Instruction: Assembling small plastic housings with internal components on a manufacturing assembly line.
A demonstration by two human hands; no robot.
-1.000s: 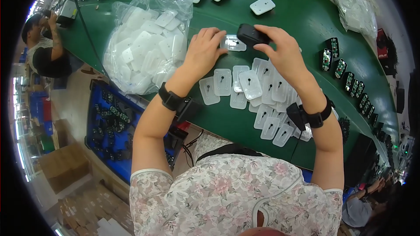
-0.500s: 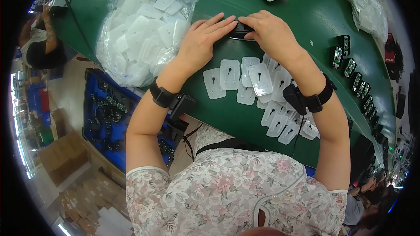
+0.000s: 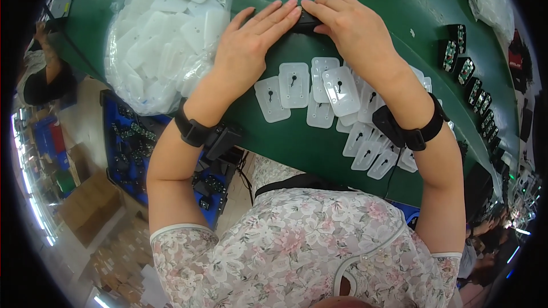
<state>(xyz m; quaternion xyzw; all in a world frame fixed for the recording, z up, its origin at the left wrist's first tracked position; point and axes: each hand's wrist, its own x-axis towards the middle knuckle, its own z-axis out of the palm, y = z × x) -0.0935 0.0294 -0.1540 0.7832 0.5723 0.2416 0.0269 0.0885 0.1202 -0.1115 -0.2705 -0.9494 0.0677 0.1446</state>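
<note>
A small black plastic case (image 3: 307,23) rests at the far middle of the green table between my hands. My right hand (image 3: 357,25) grips its right end, with the index finger on top and the thumb at the near side. My left hand (image 3: 245,43) holds the left end, its fingers stretched out along the top; the left thumb is hidden. Nearer to me lie several translucent white plastic covers (image 3: 294,85), each with a dark keyhole-shaped mark, some overlapping. My right forearm hides part of that pile.
A clear bag (image 3: 165,45) full of white covers stands left of my left hand. Several black housings with green circuit boards (image 3: 450,56) line the right side. A blue tray (image 3: 134,179) of black parts sits below the table's left edge. Another plastic bag (image 3: 488,0) lies far right.
My view has shifted, so the bag sits further left and the table things appear higher. Both hands stay on the black case, which now shows a duller face instead of a shiny edge.
</note>
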